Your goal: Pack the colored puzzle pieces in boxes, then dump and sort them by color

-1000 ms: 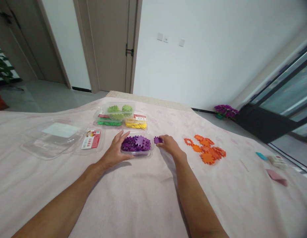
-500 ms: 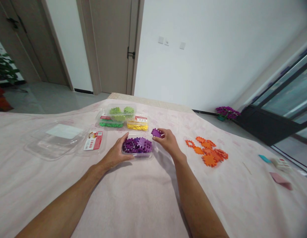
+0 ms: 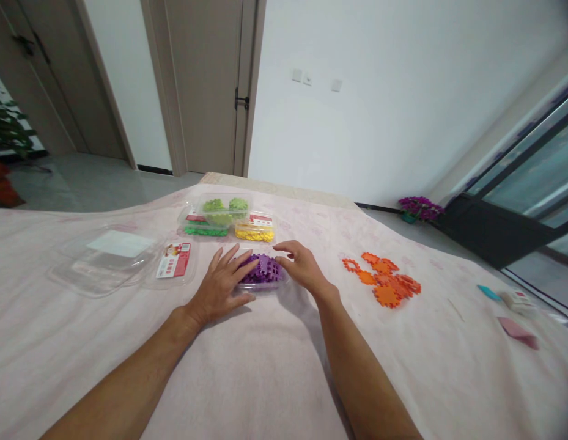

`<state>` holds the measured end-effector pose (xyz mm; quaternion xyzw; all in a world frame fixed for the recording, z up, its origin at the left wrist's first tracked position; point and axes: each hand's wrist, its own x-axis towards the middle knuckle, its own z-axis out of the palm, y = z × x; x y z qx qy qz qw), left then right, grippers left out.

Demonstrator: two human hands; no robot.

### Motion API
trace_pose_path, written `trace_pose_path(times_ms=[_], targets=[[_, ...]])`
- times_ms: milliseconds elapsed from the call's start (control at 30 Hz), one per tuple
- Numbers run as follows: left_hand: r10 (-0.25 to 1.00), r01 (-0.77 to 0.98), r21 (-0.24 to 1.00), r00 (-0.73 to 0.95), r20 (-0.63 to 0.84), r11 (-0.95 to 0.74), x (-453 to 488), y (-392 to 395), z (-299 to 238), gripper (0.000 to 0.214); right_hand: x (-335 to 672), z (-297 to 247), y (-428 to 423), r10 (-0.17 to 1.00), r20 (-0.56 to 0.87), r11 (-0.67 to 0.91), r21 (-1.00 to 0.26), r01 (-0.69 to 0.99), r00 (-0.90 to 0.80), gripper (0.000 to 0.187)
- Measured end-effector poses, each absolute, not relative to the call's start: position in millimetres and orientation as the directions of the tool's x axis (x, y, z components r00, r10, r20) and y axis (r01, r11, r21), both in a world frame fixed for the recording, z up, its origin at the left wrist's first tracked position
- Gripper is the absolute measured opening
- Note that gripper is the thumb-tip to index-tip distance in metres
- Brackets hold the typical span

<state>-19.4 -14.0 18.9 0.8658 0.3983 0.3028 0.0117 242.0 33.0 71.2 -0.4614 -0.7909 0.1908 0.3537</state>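
In front of me stands a clear plastic box (image 3: 265,285) heaped with purple interlocking pieces (image 3: 266,267). My left hand (image 3: 224,280) is open, its fingers spread over the left part of the heap and its thumb along the near side. Fingertips appear to touch the pieces. At the box's right end is my right hand (image 3: 302,266), thumb and fingers apart, with nothing visible between them. It is beside the far right corner; whether it touches the rim I cannot tell.
Behind the box sit clear boxes of yellow pieces (image 3: 254,233), green pieces (image 3: 205,230) and light green pieces (image 3: 218,214). Clear lids (image 3: 100,269) and a labelled lid (image 3: 173,261) lie left. Loose orange pieces (image 3: 388,282) lie right, beyond them a pink item (image 3: 517,332).
The purple piece has left my right hand, which has moved slightly left to the box. My left hand has gone from gripping the box's left end to lying spread over the heap.
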Motion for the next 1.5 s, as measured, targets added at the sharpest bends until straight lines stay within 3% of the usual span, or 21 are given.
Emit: trace_pose_path(times_ms=[100, 200, 333, 567, 800, 967, 1100, 1200, 1267, 1400, 1500], targets=[[0.677, 0.675, 0.212, 0.558, 0.48, -0.707, -18, -16, 24, 0.051, 243, 65, 37, 0.878, 0.379, 0.475, -0.618, 0.627, -0.292, 0.025], [0.684, 0.699, 0.192, 0.537, 0.495, -0.688, -16, -17, 27, 0.042, 245, 59, 39, 0.884, 0.34, 0.467, -0.622, 0.629, -0.32, 0.027], [0.69, 0.718, 0.204, 0.488, 0.535, -0.666, -12, -19, 29, 0.038, 245, 53, 41, 0.877, 0.311, 0.478, -0.644, 0.598, -0.366, 0.034], [0.69, 0.735, 0.199, 0.458, 0.56, -0.648, -10, -22, 31, 0.038, 224, 31, 41, 0.972, 0.179, 0.234, -0.767, 0.598, -0.152, 0.058], [0.683, 0.743, 0.189, 0.443, 0.58, -0.642, -10, -20, 24, 0.033, 221, 21, 46, 0.988, 0.108, 0.152, -0.792, 0.591, -0.109, 0.072], [0.695, 0.757, 0.215, 0.396, 0.601, -0.617, -9, -21, 25, 0.03, 221, 15, 49, 0.991, 0.115, 0.136, -0.878, 0.459, -0.074, 0.075], [0.687, 0.742, 0.288, 0.304, 0.66, -0.605, -18, -17, 22, 0.036, 226, 20, 48, 0.992, 0.009, 0.04, -0.971, 0.236, -0.128, 0.084], [0.713, 0.804, 0.383, 0.071, 0.697, -0.454, -30, -11, 18, 0.038, 232, 24, 49, 0.993, -0.033, -0.019, -0.992, 0.126, -0.112, 0.072], [0.754, 0.883, 0.401, -0.087, 0.652, -0.245, -39, -8, 15, 0.038, 236, 23, 50, 0.995, -0.053, -0.046, -0.995, 0.087, -0.085, 0.061], [0.876, 0.963, 0.226, -0.233, 0.423, 0.147, -55, -6, 14, 0.046, 245, 15, 54, 0.994, -0.094, -0.093, -0.996, 0.014, -0.055, 0.051], [0.957, 0.981, 0.116, -0.179, 0.23, 0.156, -62, -5, 19, 0.045, 250, 10, 56, 0.993, -0.11, -0.112, -0.992, -0.056, -0.039, 0.047]])
